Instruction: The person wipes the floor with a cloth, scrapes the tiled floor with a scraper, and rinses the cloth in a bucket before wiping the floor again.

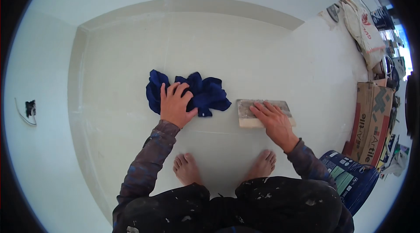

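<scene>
Left hand (176,105) plus right hand (277,123), that's two! | one navy cloth (209,94) under the left | one sponge float (243,109) under the right | two bare feet (187,168) behind them | one labelled blue bucket (356,185) behind-right of the right

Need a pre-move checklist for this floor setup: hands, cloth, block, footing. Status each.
1. Left hand on the navy cloth: ok, fingers spread over it.
2. Cloth lying flat: not ok, bunched in folds.
3. Right hand on the grey-topped block: ok, fingers on the top face. Thumb grip: cannot tell, thumb hidden.
4. Cloth and block apart: ok, bare floor shows between them.
5. Foot protection: not ok, both feet are bare.
6. Blue bucket clear of the block: ok, it stands apart, off by the right leg.
</scene>
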A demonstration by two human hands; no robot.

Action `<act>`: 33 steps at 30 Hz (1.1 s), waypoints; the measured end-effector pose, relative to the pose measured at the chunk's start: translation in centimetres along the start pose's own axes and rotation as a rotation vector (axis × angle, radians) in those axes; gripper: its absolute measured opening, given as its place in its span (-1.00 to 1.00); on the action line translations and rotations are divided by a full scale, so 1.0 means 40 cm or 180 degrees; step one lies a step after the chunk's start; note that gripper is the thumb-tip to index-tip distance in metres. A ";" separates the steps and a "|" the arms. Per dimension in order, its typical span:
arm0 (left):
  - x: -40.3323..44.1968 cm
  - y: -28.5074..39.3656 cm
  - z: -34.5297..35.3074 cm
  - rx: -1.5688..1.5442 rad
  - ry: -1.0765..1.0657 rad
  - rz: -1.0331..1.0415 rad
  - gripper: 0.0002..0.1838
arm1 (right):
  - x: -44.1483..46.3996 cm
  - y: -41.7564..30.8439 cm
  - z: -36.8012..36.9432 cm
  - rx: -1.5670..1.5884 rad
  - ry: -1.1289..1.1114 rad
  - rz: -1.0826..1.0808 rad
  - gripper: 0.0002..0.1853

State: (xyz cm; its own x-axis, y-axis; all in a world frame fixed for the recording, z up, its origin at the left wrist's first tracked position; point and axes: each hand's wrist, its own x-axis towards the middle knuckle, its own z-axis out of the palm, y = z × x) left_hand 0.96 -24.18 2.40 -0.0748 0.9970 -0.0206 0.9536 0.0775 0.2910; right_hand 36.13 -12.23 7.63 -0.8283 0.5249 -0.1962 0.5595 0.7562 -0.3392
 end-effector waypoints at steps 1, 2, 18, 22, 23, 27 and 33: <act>-0.002 0.007 -0.017 -0.0180 0.0457 0.0014 -0.45 | 0.034 0.003 -0.011 -0.0055 -0.0028 -0.0080 -0.34; -0.010 -0.007 -0.015 -0.0193 0.0454 -0.0020 -0.45 | 0.074 0.007 -0.018 -0.0060 -0.0057 -0.0102 -0.34; -0.144 -0.115 -0.009 -0.2624 0.2812 -0.1699 -0.85 | 0.607 -0.059 0.007 0.0096 0.0504 -0.0890 -0.50; -0.158 -0.101 -0.012 -0.2746 0.2684 -0.1653 -0.84 | 0.640 -0.086 0.021 -0.0235 0.1090 -0.0809 -0.64; -0.160 -0.091 -0.011 -0.2787 0.2618 -0.1656 -0.84 | 0.703 -0.059 0.008 -0.0276 0.1023 -0.0524 -0.64; -0.146 -0.104 -0.012 -0.2614 0.2473 -0.1479 -0.82 | 0.735 -0.037 -0.058 -0.0268 0.0749 0.0094 -0.64; -0.144 -0.080 -0.004 -0.2448 0.2305 -0.1443 -0.77 | 0.647 -0.058 0.005 -0.0300 0.1201 -0.0076 -0.54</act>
State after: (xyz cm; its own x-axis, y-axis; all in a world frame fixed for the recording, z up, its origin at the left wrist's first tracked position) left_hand -1.72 -30.16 1.73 -0.7533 0.6233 0.2096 0.3844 0.1587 0.9094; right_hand 13.38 -0.47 3.15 -0.7817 0.6003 0.1689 0.5552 0.7933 -0.2501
